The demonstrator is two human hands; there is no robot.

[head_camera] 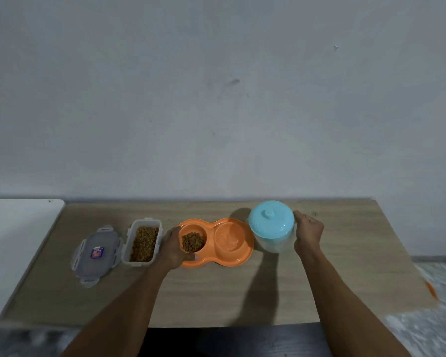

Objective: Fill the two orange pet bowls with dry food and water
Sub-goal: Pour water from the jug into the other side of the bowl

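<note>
Your left hand [171, 249] gripped the left end of the orange plastic twin pet bowl [238, 258], thumb on its near rim, steadying it near the middle of the worktop [216, 292], toward the back edge. Its left bowl [191, 229] held a heap of brown dry food [192, 242]. Its right bowl [229, 239] looked glossy, probably with water in it, though the view was too dim to judge the level.

Your right hand [309, 233] was curled against the right side of the clear plastic jug with a pale blue lid [271, 225], apparently round a handle it hid. The jug stood upright, just beside the twin bowl's right end.

Toward the left edge sat the open clear rectangular container of kibble [143, 243] and, beside it, its clip-on lid [96, 253], lying flat.

I judged the water step to be in hand or nearly done. Next you needed to check the level: if it was short, tip the jug slowly over the right bowl; if not, let go and close the container.
</note>
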